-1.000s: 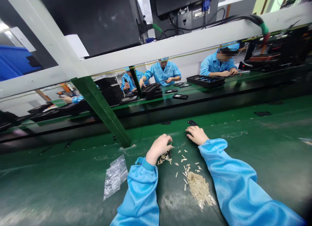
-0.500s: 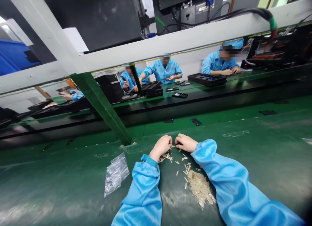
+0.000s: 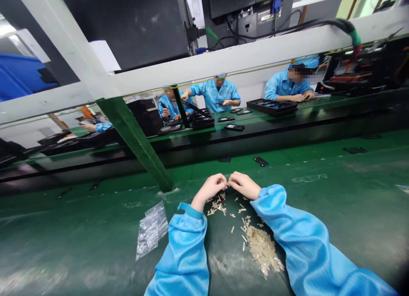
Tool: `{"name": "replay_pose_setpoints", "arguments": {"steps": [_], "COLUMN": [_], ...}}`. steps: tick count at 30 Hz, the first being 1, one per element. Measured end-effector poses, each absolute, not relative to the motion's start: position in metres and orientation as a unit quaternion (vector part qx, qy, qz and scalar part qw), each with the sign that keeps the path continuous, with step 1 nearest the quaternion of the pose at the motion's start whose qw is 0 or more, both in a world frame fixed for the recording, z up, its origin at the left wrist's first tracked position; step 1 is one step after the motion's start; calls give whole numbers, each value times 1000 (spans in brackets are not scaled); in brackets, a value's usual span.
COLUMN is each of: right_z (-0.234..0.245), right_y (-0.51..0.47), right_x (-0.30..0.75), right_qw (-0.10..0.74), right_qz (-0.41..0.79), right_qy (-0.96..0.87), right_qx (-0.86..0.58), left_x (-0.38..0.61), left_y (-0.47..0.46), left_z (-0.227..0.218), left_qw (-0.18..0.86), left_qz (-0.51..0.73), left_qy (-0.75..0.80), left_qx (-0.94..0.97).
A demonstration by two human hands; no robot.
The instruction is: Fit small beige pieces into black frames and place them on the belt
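Note:
My left hand (image 3: pixel 214 187) and my right hand (image 3: pixel 244 185) meet fingertip to fingertip just above the green bench (image 3: pixel 223 245). Both are closed in a pinch, and a tiny pale beige piece (image 3: pixel 228 184) shows between the fingertips; its exact shape is mostly hidden. Below my left hand lies a loose scatter of small beige strips (image 3: pixel 217 207). Nearer to me, beside my right sleeve, is a larger heap of the same beige strips (image 3: pixel 262 247), with several single ones strewn between heap and hands.
Clear plastic bags (image 3: pixel 152 228) lie left of my left sleeve. A slanted green post (image 3: pixel 136 142) rises behind them. Flat black parts (image 3: pixel 261 161) rest along the bench's far side. Across the way, co-workers in blue (image 3: pixel 220 96) sit by black trays (image 3: pixel 271 107).
My hands have risen slightly off the bench and come together at the fingertips. More of the scattered strips shows beneath my left hand. A co-worker opposite has moved an arm over a black tray.

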State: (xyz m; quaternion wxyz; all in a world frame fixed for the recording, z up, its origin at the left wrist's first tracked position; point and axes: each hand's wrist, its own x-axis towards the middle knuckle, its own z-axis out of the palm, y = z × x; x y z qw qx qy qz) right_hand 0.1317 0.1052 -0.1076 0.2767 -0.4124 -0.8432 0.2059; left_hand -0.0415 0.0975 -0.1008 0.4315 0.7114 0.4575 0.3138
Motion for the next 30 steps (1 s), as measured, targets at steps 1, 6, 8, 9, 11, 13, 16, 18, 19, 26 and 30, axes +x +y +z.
{"name": "replay_pose_setpoints", "arguments": {"steps": [1, 6, 8, 9, 11, 13, 16, 18, 19, 26, 30], "right_z": [-105, -93, -89, -87, -83, -79, -73, -69, -67, -59, -53], "right_y": [104, 99, 97, 96, 94, 91, 84, 79, 77, 71, 69], "right_x": [132, 133, 133, 133, 132, 131, 130, 130, 129, 131, 133], "right_qw": [296, 378, 403, 414, 433, 453, 472, 477, 477, 473, 471], "right_qz": [206, 210, 210, 209, 204, 193, 165, 145, 136, 104, 93], "right_qy": [-836, -802, -791, -786, -779, -773, -771, -777, -782, -799, -807], "right_qx": [-413, -412, -410, -409, -405, -401, -394, -384, -378, -357, -345], "left_x": [-40, -33, -29, -27, -24, -20, -16, -15, -14, -14, -14], "left_y": [97, 89, 85, 82, 79, 77, 74, 71, 69, 54, 49], "left_z": [-99, -85, -78, -75, -71, -68, -63, -59, -57, -42, -39], "left_qw": [447, 492, 495, 492, 480, 461, 427, 405, 395, 251, 191], "left_qz": [324, 365, 381, 390, 413, 435, 461, 474, 479, 472, 455], "left_qy": [450, 416, 407, 404, 403, 407, 416, 424, 427, 455, 451], "left_qx": [702, 672, 667, 665, 661, 658, 657, 657, 657, 712, 744]}}
